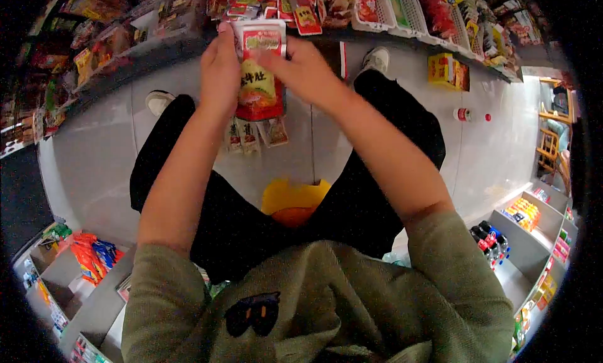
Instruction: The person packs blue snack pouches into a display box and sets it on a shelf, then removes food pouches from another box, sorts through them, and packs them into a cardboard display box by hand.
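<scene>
A red and yellow snack pouch (257, 99) with a pale top edge is held upright between my hands, above the floor. My left hand (221, 71) is closed on its left side, thumb near the top. From the right, my right hand (301, 67) grips the upper part, its thumb across the front; the other fingers are hidden behind. Whether more pouches lie behind this one I cannot tell. Below it on the floor are several small snack packets (251, 137), partly covered by the pouch.
Ahead runs a low shelf with red packets (308, 20) and white baskets (408, 14). A yellow box (448, 72) and a bottle (463, 115) are on the floor to the right. Between my legs is a yellow stool (292, 196). Compartments behind me hold drink bottles (490, 240) and orange packets (94, 256).
</scene>
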The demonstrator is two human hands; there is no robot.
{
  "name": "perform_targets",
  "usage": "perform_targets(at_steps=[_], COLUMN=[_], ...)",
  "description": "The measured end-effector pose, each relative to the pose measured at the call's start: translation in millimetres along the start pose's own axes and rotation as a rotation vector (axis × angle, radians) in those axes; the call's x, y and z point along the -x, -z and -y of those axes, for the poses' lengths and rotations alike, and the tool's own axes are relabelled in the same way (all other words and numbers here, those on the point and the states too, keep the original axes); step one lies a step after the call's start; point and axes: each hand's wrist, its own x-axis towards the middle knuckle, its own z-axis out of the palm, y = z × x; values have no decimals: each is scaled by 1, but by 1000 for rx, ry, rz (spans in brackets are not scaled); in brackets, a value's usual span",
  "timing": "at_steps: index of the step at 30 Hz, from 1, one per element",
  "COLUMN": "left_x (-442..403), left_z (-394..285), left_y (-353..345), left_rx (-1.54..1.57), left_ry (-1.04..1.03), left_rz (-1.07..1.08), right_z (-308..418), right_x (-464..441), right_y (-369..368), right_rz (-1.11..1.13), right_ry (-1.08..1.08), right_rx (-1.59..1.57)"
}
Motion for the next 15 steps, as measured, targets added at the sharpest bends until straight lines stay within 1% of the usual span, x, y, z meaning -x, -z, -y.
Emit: perform_targets(at_steps=[2,3,4,6,7,8,9,10,11,12,14,15], left_x=[4,-4,-4,-4,9,12,14,17,15,15,14,14], left_z=[-3,9,8,3,-13,-14,-13,-12,-3,-4,-3,-2], left_y=[-6,3,5,6,-4,-6,-7,-7,-7,-6,-3,-2], left_rx=[-3,68,59,-117,-174,-174,-221,-268,-164,-163,-273,-271], left_ry=[57,86,91,48,64,66,-19,-104,-104,-96,-140,-129], left_rz=[-56,20,19,166,136,133,200,266,290,285,298,293], right_z=[-4,-1,18,3,1,-2,0,1,2,6,12,18], right_x=[-3,-3,1,-9,-13,-16,-17,-15,-13,-12,-10,-9], right_y=[8,10,15,15,18,21,22,19,17,15,12,12], right_rz=[88,35,-37,-146,-144,-158,-173,-169,-195,-222,-232,-201], right_ry=[9,-12,-142,-102,-104,-70,-39,-45,-105,-168,-191,-273], right_rx=[-19,-66,70,-261,-263,-352,-441,-442,-560,-679,-699,-680])
